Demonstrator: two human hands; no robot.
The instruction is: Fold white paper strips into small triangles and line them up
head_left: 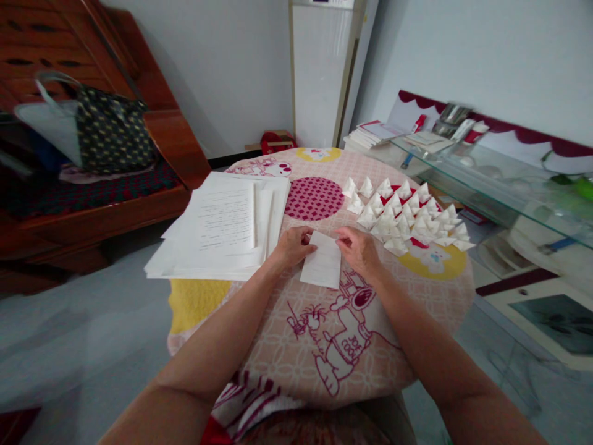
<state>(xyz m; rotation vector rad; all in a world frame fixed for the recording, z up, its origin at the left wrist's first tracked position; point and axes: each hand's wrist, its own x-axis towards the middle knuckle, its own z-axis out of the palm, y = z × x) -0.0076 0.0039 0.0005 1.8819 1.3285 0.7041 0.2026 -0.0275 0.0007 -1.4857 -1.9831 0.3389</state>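
Note:
A small white rectangular sheet of paper point(321, 262) lies between my hands over the patterned tablecloth. My left hand point(293, 246) pinches its upper left edge, and my right hand point(356, 247) grips the upper right corner between thumb and fingers. To the left is a stack of large paper sheets point(185, 250), with a printed or written page on top. Several folded white paper boats point(403, 213) stand in rows at the right, some over a red patch of the cloth.
The round table's pink tablecloth point(370, 361) carries cartoon figures. At right stands a glass-shelved cabinet point(491, 173) holding books, a metal pot and bottles. A wooden bench point(173, 145) with a dotted bag point(113, 133) stands left. A tall white appliance point(319, 74) is behind.

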